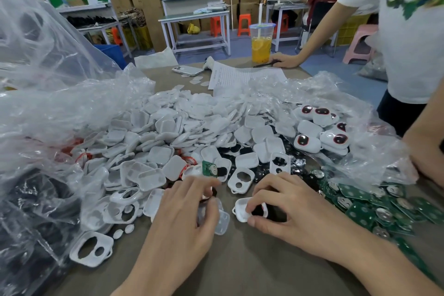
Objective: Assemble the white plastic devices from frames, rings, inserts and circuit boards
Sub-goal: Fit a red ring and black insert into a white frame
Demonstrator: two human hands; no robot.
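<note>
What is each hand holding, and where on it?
Right hand pinches a white frame by its right end, thumb on the near edge. Left hand curls round a small white part; grip point blurred.

Bare table (240, 267) lies near; white shells (168, 132) and plastic bags (48, 103) crowd beyond.

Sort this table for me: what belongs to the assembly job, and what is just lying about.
Job: white frame in the right hand, loose white shells, red rings, green circuit boards, finished devices.
Lying about: drink cup, phone, printed sheet, pen.
</note>
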